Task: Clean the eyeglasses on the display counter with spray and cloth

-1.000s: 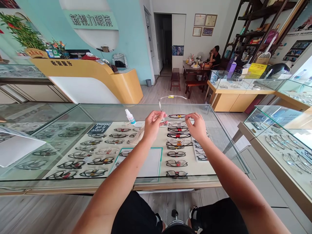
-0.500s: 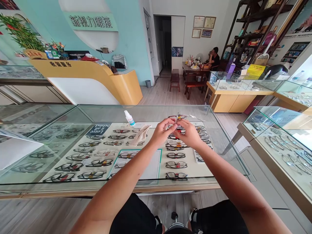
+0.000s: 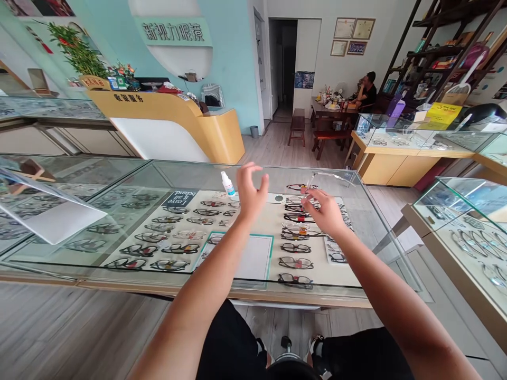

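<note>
My right hand [image 3: 325, 212] rests low over the glass display counter [image 3: 178, 177], its fingertips pinched on a pair of clear-framed glasses [image 3: 330, 177] that reach away toward the counter's far right corner. My left hand [image 3: 250, 191] is lifted above the glass with its fingers apart and slightly curled, holding nothing. A small white spray bottle [image 3: 227, 184] with a blue label stands on the glass just left of my left hand. Rows of dark-framed glasses [image 3: 295, 248] lie on trays inside the case under both hands.
A white folded card [image 3: 47, 214] sits on the counter at the left. More glass cases [image 3: 455, 211] stand to the right, with a yellow reception desk [image 3: 178, 124] behind. A person [image 3: 366, 92] sits at a table at the back.
My hands were together holding the glasses. The left hand has let go and lifted, open; the right hand carried the glasses toward the far right. The view shifted left.
</note>
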The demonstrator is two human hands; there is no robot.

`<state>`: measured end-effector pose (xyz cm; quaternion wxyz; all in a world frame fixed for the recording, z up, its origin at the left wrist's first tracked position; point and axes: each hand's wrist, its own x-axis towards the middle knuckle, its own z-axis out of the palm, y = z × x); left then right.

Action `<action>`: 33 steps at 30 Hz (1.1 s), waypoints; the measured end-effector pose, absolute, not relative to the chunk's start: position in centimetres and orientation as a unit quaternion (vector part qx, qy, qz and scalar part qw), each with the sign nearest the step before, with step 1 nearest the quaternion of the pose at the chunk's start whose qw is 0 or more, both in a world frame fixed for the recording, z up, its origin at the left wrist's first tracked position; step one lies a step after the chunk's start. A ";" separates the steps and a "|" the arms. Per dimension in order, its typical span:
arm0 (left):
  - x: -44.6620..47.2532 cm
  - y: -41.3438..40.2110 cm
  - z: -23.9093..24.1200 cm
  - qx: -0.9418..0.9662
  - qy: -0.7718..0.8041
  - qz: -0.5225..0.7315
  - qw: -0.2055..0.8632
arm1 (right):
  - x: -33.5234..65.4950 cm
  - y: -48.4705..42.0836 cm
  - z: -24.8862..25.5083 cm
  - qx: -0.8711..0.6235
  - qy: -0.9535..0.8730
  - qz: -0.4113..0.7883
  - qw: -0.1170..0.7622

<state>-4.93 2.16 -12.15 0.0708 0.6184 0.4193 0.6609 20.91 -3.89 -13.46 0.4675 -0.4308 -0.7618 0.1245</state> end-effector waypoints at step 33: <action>-4.7 0.2 -8.3 0.509 0.249 0.394 0.723 | 20.7 -4.9 -12.0 -0.376 -0.714 0.316 0.499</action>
